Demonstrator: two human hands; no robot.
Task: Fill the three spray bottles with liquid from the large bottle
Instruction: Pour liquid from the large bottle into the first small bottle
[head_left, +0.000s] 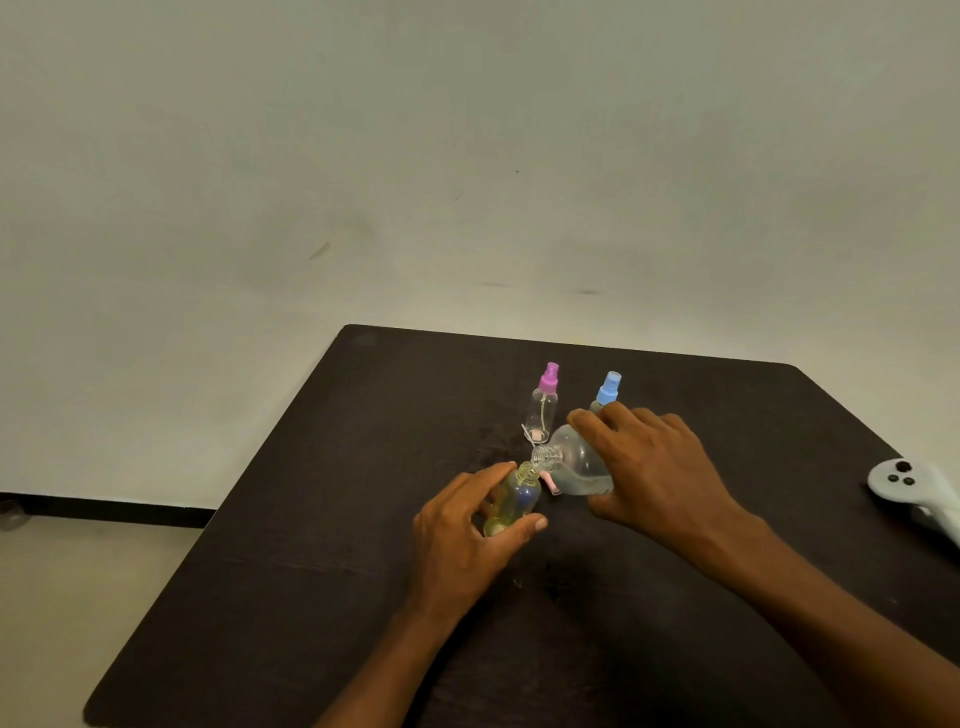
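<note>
On the worktop (291, 582), the large bottle (576, 462), gripped by the right hand (654, 467), is tilted with its neck toward the left edge, over the uncapped spray bottle (514, 499) gripped by the left hand (462, 530); a pink-capped bottle (543, 408) stands just behind.

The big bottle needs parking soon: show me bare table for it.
Bare table left of the left hand, and between the right hand and the white controller. Crowded centre: pink-capped bottle, blue-capped bottle, large bottle, uncapped bottle.

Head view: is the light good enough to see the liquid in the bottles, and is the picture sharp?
In the head view the light is dim and flat, with a greenish cast; the table shows only faint shadows. The same view is soft, so liquid levels in the large bottle and the open small bottle are unclear. Its wide lens slightly bends the table's edges.
</note>
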